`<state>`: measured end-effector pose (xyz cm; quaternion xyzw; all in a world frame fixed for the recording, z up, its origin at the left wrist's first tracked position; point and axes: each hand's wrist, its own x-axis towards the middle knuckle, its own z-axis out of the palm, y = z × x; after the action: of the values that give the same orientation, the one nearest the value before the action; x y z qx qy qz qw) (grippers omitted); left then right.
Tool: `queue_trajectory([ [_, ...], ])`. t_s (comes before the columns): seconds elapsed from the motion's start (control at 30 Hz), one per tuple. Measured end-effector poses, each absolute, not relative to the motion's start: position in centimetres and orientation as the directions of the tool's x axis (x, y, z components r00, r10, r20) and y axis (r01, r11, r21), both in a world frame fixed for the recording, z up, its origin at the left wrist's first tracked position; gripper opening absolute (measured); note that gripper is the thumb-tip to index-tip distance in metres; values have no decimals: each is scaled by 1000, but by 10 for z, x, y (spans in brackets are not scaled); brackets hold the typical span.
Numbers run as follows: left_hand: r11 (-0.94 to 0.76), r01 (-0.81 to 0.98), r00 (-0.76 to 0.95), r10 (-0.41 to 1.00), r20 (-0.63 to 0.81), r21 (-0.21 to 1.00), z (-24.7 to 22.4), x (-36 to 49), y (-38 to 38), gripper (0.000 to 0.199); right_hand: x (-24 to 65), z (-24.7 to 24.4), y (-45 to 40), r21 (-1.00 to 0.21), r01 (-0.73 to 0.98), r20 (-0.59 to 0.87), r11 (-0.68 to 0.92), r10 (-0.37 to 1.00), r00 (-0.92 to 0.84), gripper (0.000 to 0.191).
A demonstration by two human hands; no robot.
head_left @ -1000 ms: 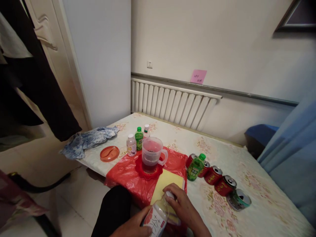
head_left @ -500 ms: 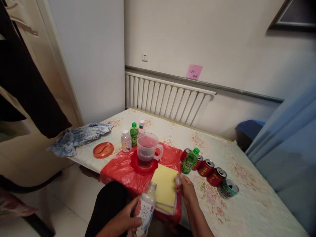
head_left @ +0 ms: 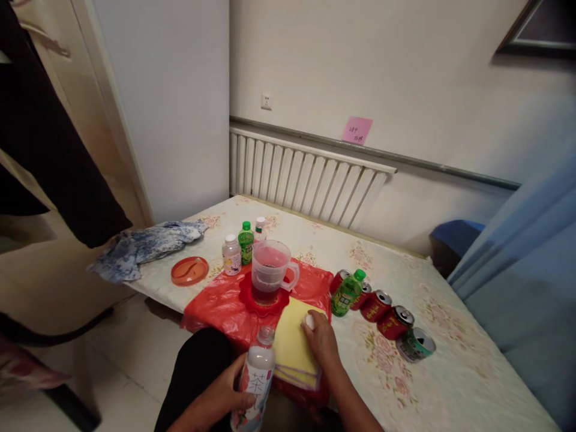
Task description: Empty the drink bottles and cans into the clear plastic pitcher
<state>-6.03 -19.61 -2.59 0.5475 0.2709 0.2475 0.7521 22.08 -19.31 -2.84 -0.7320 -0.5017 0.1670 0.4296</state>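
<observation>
My left hand [head_left: 225, 391] is wrapped round a clear drink bottle [head_left: 258, 384] with a white, fruit-printed label, its neck uncapped. Between the fingers of my right hand [head_left: 321, 339] is a white bottle cap [head_left: 310, 322], over a folded yellow cloth [head_left: 288, 342]. Behind the cloth, a translucent measuring jug [head_left: 272, 264] with dark liquid in it stands on a red scalloped dish [head_left: 245, 295]. Under these lies a red plastic sheet [head_left: 211, 309].
Several cans [head_left: 377, 306] and a green bottle [head_left: 347, 294] stand on the right. Behind the jug are a white-capped bottle [head_left: 231, 257] and another green bottle [head_left: 246, 243]. An orange lid [head_left: 189, 271] and a blue patterned cloth [head_left: 148, 246] lie on the left.
My right hand has moved left with the cap, from the cloth's right edge to above it. The bottle in my left hand has shifted slightly left and stands more upright.
</observation>
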Motion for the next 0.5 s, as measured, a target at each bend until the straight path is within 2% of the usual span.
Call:
queue_trajectory([
  [0.13, 328, -127, 708, 691, -146, 936, -39, -68, -193, 80, 216, -41, -197, -666, 731, 176, -148, 921, 346, 44],
  [0.33, 475, -181, 723, 658, -211, 861, -55, -78, -188, 72, 220, -66, -200, -707, 690, 210, -152, 887, 411, 48],
  [0.5, 524, -238, 749, 635, -189, 818, -57, -77, -183, 69, 219, -80, -206, -782, 612, 255, -121, 833, 491, 44],
])
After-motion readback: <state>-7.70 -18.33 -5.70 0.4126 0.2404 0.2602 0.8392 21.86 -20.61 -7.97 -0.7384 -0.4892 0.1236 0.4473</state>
